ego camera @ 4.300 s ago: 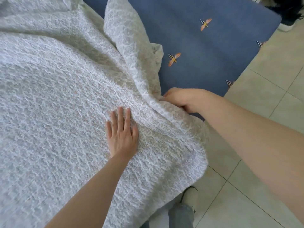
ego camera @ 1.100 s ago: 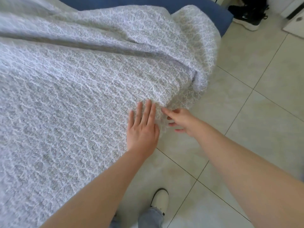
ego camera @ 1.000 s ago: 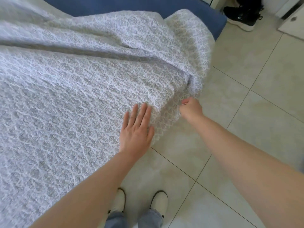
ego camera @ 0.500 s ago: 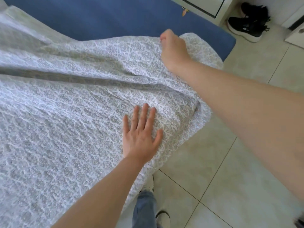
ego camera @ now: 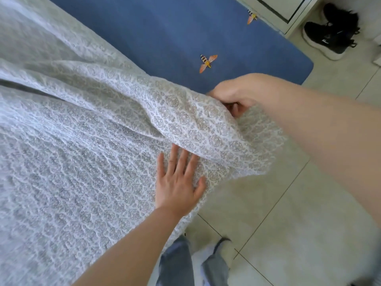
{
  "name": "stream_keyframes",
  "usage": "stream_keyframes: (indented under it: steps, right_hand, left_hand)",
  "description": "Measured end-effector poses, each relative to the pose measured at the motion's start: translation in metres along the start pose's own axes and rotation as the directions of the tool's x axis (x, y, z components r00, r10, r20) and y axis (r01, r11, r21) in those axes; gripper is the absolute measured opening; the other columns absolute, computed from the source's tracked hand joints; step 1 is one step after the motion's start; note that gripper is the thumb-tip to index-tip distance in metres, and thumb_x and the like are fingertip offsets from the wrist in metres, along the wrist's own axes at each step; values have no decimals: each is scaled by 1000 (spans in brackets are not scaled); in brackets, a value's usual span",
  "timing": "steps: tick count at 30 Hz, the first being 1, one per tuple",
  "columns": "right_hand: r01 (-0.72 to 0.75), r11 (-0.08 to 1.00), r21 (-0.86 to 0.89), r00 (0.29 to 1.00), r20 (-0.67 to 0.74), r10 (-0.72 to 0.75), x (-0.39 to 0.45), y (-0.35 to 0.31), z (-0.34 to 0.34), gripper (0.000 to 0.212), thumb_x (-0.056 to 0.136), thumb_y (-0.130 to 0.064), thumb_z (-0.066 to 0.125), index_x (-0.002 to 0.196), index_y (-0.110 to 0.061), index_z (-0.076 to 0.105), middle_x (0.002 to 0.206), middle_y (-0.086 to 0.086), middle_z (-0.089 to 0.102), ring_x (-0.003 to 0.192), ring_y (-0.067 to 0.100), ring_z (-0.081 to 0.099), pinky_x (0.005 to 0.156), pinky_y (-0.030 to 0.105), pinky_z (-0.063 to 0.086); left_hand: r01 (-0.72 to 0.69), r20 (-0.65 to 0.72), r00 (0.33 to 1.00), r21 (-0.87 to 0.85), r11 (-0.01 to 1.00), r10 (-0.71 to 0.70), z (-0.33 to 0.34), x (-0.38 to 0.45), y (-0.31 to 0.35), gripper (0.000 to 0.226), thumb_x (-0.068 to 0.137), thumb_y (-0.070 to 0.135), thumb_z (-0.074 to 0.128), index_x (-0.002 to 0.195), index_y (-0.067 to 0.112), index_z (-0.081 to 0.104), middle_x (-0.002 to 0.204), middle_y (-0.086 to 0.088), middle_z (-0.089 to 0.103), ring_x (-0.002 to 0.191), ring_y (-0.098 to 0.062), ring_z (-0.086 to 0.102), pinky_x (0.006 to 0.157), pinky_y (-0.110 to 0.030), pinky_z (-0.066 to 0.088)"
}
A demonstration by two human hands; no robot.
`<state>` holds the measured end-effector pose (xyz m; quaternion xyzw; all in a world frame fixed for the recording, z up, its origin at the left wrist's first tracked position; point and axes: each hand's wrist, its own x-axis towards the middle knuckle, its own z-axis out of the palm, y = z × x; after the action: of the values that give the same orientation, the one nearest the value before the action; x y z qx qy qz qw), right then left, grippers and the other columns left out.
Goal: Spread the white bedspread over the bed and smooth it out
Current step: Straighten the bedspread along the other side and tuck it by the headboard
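Observation:
The white bedspread (ego camera: 86, 153), with a grey floral pattern, covers the left and middle of the bed. The bed's blue sheet (ego camera: 169, 32) with bee prints lies bare at the far right corner. My left hand (ego camera: 178, 180) rests flat on the bedspread near its hanging edge, fingers apart. My right hand (ego camera: 235, 96) grips the bedspread's corner edge and holds it lifted above the blue sheet. Long folds run across the cloth towards that hand.
Beige tiled floor (ego camera: 288, 213) lies to the right of the bed. Black shoes (ego camera: 332, 32) sit at the top right beside a white cabinet (ego camera: 280, 7). My legs and feet (ego camera: 198, 263) stand by the bed's edge at the bottom.
My right hand, gripping the corner, has come back towards me, leaving more blue sheet bare. My left hand stays flat on the cloth.

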<state>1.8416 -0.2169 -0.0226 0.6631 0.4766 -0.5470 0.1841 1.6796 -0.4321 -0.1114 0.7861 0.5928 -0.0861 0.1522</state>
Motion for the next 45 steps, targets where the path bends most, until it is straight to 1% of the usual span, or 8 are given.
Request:
stream_keyframes:
  steps: [7, 10, 13, 16, 24, 33, 37, 45]
  right_hand:
    - [3, 987, -159, 925, 375, 58, -28, 16, 17, 16, 96, -16, 56, 100, -5, 67, 103, 12, 72, 95, 29, 69, 91, 45, 54]
    - [195, 934, -298, 980, 17, -199, -29, 22, -4, 19, 95, -21, 57, 97, -5, 66, 100, 12, 68, 95, 32, 67, 74, 31, 54]
    - [285, 943, -169, 588, -746, -312, -33, 56, -83, 27, 96, -27, 53, 109, -6, 63, 105, 11, 65, 101, 27, 60, 76, 33, 43]
    - [244, 970, -16, 272, -959, -84, -30, 107, -150, 28, 100, -19, 48, 126, -11, 50, 118, 10, 56, 121, 31, 47, 93, 38, 39]
    - [35, 975, -221, 678, -711, -186, 11, 145, -111, 85, 92, -20, 62, 154, -14, 5, 161, 12, 12, 148, 41, 5, 114, 55, 27]
    - [-54, 754, -654, 662, -589, -464, -22, 127, -11, 78, 91, -65, 44, 134, 0, 41, 126, 17, 49, 113, 32, 51, 82, 40, 52]
    - [175, 666, -725, 734, -355, -579, 15, 118, 18, 21, 104, -21, 43, 108, -4, 55, 74, 0, 53, 58, 13, 50, 45, 24, 38]
    - [255, 719, -646, 661, -426, -618, 14, 162, -11, 42, 98, -56, 36, 75, -22, 44, 65, -4, 52, 78, 23, 55, 76, 43, 51]
  left_hand:
    - [25, 55, 998, 77, 997, -29, -7, 0, 4, 72, 98, 61, 10, 146, 21, 44, 151, -8, 47, 148, -32, 31, 120, -59, 10]
    - [62, 21, 998, 73, 995, -63, -4, 0, 2, 70, 99, 61, 13, 154, 23, 32, 161, -10, 30, 153, -30, 15, 121, -58, 12]
    - [61, -29, 998, 58, 996, -60, -1, -2, 5, 70, 98, 59, 15, 160, 28, 2, 168, -3, -2, 154, -23, -6, 122, -56, 10]
    - [73, -46, 996, 54, 996, -70, -3, -2, 6, 71, 98, 58, 18, 160, 28, 2, 168, 0, -2, 154, -21, -7, 122, -56, 9]
    - [121, -71, 990, 22, 992, -120, -1, 0, 12, 70, 96, 54, 26, 159, 32, 5, 168, 4, 2, 154, -19, -5, 123, -53, 3]
    - [107, -70, 992, 14, 994, -106, -10, 18, 13, 69, 97, 54, 22, 159, 34, -1, 167, 6, -5, 154, -18, -8, 123, -54, 4]
    - [154, -47, 987, 24, 988, -153, -2, 8, -2, 70, 97, 54, 23, 159, 33, -3, 167, 6, -6, 154, -18, -10, 123, -54, 4]
    - [379, -71, 915, -188, 906, -397, -21, 48, -10, 59, 102, 55, 4, 157, 38, -3, 166, 10, -12, 152, -13, -16, 122, -53, -10]
